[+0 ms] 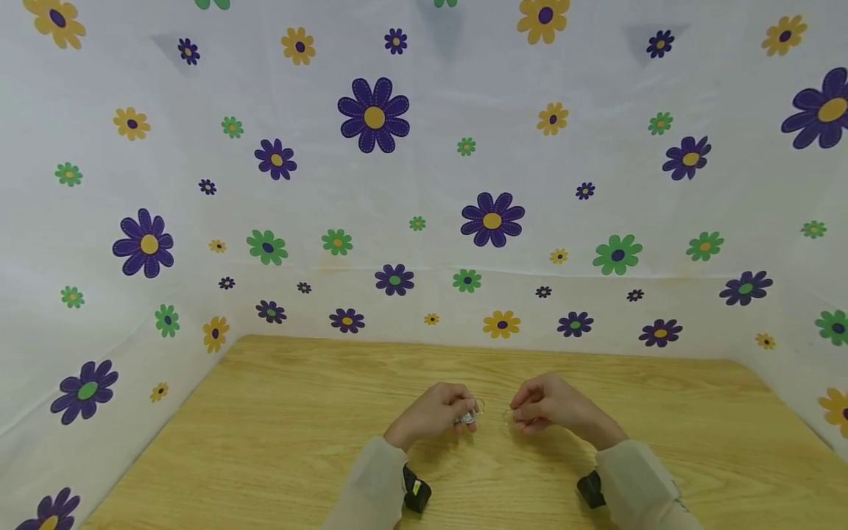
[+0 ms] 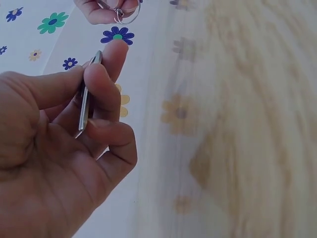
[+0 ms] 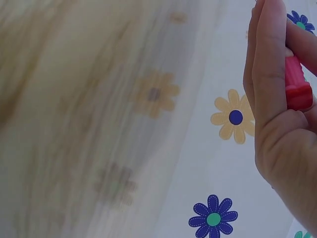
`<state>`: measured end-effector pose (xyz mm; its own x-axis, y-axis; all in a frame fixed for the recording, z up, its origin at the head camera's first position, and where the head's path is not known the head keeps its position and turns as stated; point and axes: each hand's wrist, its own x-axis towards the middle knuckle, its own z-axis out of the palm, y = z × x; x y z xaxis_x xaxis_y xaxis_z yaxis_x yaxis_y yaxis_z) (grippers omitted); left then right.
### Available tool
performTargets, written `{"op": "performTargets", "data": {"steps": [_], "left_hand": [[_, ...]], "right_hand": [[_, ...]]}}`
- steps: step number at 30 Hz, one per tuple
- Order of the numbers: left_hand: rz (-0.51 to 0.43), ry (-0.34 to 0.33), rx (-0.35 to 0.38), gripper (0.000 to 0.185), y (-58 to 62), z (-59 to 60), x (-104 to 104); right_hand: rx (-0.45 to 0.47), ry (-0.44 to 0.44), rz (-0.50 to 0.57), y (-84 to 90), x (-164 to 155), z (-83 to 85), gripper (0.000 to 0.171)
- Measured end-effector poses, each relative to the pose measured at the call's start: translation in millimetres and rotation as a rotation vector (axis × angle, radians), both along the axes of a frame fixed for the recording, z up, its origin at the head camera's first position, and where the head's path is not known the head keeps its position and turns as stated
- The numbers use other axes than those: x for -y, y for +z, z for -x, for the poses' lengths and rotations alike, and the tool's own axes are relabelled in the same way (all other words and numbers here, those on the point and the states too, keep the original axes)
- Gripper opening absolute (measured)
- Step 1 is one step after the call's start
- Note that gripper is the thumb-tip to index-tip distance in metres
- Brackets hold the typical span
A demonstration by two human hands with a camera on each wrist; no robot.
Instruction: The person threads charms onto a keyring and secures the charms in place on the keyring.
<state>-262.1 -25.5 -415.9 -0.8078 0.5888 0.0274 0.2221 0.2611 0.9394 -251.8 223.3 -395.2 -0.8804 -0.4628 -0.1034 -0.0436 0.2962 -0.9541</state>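
Observation:
Over the wooden table, my left hand pinches a small silver metal piece between thumb and fingers. In the left wrist view that flat, narrow metal piece stands nearly edge-on, tapering at its upper end. A thin ring shows at its fingertips in the head view. Facing it, a short gap away, my right hand holds a red ribbed piece, partly hidden by the fingers in the right wrist view. A thin metal ring with a small link hangs at the right fingertips.
The wood-grain table lies under both hands. White sheeting with printed flowers encloses it at the back and both sides. Black wrist devices sit below the sleeves.

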Motion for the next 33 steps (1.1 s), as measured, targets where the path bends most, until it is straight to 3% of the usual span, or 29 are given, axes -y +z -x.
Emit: {"op": "performTargets", "data": {"steps": [12, 21, 33], "left_hand": [[0.015, -0.002, -0.006, 0.021, 1.2, -0.2, -4], [0.004, -0.023, 0.058, 0.021, 4.1, -1.4, -4], [0.015, -0.039, 0.067, 0.022, 6.7, -1.1, -8]], "right_hand": [[0.003, -0.012, -0.014, -1.4, 9, 1.9, 0.014], [0.009, -0.021, -0.028, -3.2, 11, 3.6, 0.015], [0.026, -0.041, -0.033, -6.1, 12, 5.6, 0.015]]}}
